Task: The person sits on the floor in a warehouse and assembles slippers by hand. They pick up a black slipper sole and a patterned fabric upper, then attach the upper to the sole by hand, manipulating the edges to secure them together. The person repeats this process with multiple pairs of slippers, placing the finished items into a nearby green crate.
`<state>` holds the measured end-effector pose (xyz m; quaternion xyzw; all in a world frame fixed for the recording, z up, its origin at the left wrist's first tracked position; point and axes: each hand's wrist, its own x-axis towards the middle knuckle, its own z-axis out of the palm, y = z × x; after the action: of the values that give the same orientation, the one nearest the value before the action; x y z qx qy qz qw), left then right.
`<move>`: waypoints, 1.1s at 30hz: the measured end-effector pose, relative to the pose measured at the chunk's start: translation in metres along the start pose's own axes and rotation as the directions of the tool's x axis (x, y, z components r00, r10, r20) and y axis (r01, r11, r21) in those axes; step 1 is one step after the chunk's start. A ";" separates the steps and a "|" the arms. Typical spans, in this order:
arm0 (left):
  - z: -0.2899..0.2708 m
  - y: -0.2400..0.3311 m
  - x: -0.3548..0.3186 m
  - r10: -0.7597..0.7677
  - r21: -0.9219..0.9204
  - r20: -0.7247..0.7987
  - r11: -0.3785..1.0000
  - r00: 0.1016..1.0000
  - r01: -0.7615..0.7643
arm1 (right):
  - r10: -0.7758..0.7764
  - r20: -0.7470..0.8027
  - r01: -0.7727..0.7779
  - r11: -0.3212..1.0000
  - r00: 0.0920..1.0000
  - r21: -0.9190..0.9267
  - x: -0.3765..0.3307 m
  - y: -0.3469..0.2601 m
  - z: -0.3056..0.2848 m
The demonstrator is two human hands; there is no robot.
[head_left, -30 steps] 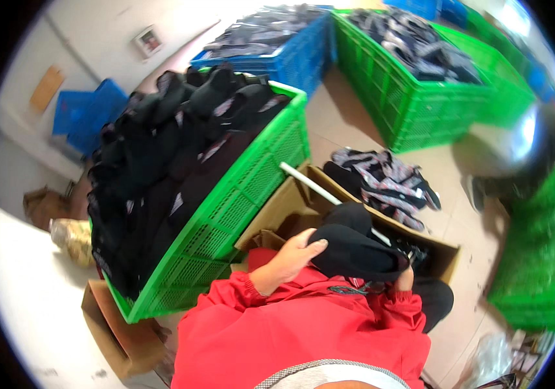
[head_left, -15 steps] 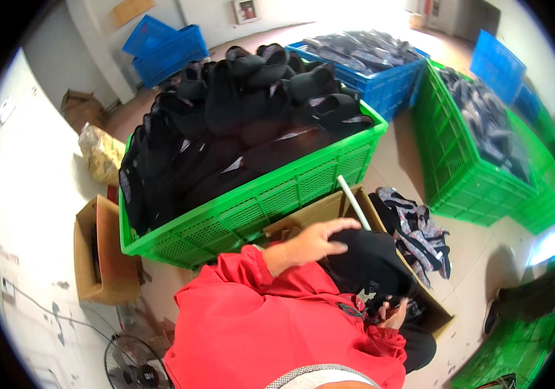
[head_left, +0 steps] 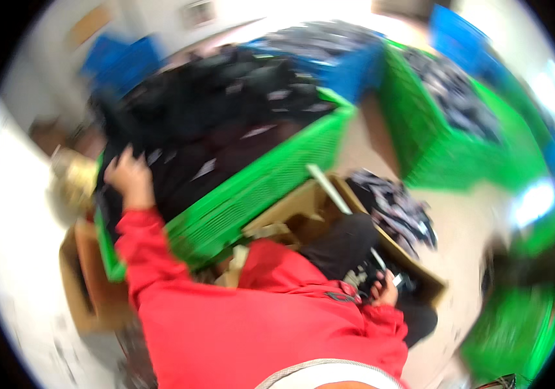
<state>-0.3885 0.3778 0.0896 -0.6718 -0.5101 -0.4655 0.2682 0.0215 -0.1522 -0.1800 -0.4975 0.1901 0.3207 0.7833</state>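
My left hand (head_left: 131,174) is stretched out over the left end of a green crate (head_left: 238,214) heaped with black shoe-shaped cloth pieces (head_left: 186,123). It is against the pieces there, but blur hides whether its fingers grip one. Low on the right, my right hand (head_left: 385,289) is closed beside my lap. A small pale or shiny object shows at its fingers, too blurred to name. Dark material lies around that hand, next to an open cardboard box (head_left: 413,269) with a white stick (head_left: 329,189) leaning in it.
Beyond the box, patterned grey and black pieces (head_left: 394,207) lie on the floor. A second green crate (head_left: 420,139) and a blue crate (head_left: 355,68) hold more pieces. Another carton (head_left: 79,279) stands by the left wall. At the right edge, a person's dark-clothed leg (head_left: 524,262) shows.
My left hand has swung from above my lap to the far left, onto the black pieces in the crate. My right hand stays low by my lap. The view has shifted and blurred.
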 end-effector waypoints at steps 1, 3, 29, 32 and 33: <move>0.020 -0.017 -0.023 0.009 0.080 0.224 0.996 0.974 -0.027 | -0.006 0.038 0.004 0.999 0.999 0.047 -0.002 -0.003 -0.004; 0.031 -0.038 -0.060 -0.013 0.156 0.600 0.983 0.800 -0.100 | -0.139 0.012 0.139 0.978 0.990 -0.156 -0.004 0.003 -0.010; -0.161 0.472 -0.048 0.921 -0.857 -0.062 -0.246 0.385 0.452 | -0.030 0.239 -0.014 0.983 0.971 0.182 -0.006 0.042 0.002; -0.202 0.524 -0.077 0.865 -0.421 -0.368 -0.482 0.341 0.768 | -0.050 0.233 0.014 0.988 0.971 0.156 0.001 0.045 0.003; -0.226 0.534 -0.090 0.870 -0.162 -0.346 -0.425 0.352 0.891 | -0.046 0.233 0.011 0.989 0.971 0.150 0.005 0.051 0.004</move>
<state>0.0275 -0.0297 0.1655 0.5496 -0.3821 -0.0049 0.7429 -0.0100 -0.1315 -0.2150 -0.3991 0.1116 0.3512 0.8396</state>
